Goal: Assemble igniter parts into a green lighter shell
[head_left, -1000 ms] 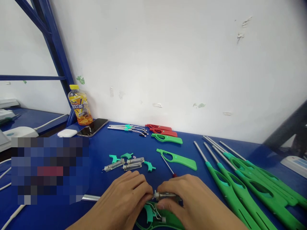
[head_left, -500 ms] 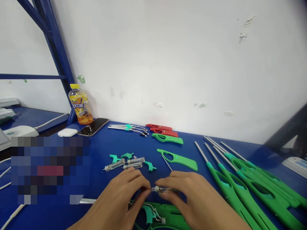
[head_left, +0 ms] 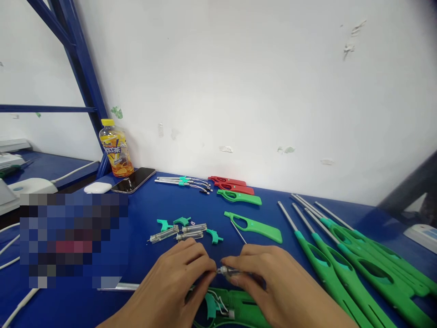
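Observation:
My right hand (head_left: 264, 273) grips a clear gas cartridge (head_left: 228, 270) between thumb and fingers, its nozzle end facing left. My left hand (head_left: 184, 273) pinches at the tip of that nozzle, and the fingertips hide whatever lies between them. Below both hands lies an open green lighter housing half (head_left: 244, 303), with a teal trigger (head_left: 210, 306) and white wires in it. A metal tube (head_left: 127, 287) sticks out to the left, partly behind my left wrist. Beyond my hands lie several more gas cartridges (head_left: 164, 234) and teal triggers (head_left: 214, 236).
Several green lighters (head_left: 355, 262) with metal tubes fan out at right. Green housing half (head_left: 262, 229), red housing halves (head_left: 235, 188) and wired tubes (head_left: 182, 181) lie farther back. A bottle (head_left: 118, 155), phone (head_left: 134, 180) and white case (head_left: 98, 187) stand at back left, near a pixelated patch.
Both hands stay almost in place, still on the cartridge and its nozzle tip. My left fingertips have closed slightly nearer to the cartridge. The whole view has shifted a little.

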`<action>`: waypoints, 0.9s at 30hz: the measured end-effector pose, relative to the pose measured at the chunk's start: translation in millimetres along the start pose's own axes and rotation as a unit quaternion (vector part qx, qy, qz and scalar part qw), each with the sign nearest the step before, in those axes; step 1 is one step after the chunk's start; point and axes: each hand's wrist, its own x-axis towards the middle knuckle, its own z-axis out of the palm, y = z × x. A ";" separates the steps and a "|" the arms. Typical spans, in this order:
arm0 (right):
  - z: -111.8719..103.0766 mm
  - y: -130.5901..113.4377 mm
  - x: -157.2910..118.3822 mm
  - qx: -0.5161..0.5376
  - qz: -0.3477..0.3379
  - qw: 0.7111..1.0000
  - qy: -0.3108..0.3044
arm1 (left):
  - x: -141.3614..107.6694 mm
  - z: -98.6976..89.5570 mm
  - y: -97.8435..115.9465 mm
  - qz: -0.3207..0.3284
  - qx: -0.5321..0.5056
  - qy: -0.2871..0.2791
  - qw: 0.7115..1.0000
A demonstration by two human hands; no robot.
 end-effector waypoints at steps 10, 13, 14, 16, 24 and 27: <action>-0.4 0.5 -2.6 0.023 0.002 1.000 0.002 | -2.6 3.3 -2.4 -0.003 -0.009 -0.006 1.000; 0.7 0.3 -3.3 0.027 0.007 1.000 0.005 | -3.6 1.9 -1.1 0.003 -0.006 -0.010 1.000; 1.0 0.3 -3.3 0.028 0.006 1.000 0.007 | -4.2 1.9 -1.0 0.005 -0.004 -0.009 1.000; 1.3 0.3 -3.1 0.027 0.002 1.000 0.005 | -5.1 2.2 -1.2 0.011 0.001 -0.007 1.000; -1.7 -1.8 -2.1 0.019 -0.006 1.000 -0.008 | -3.3 2.8 -0.7 0.022 0.018 -0.002 1.000; -2.3 -1.9 -2.1 0.019 -0.007 1.000 -0.008 | -3.2 3.7 -1.0 0.020 0.018 -0.005 1.000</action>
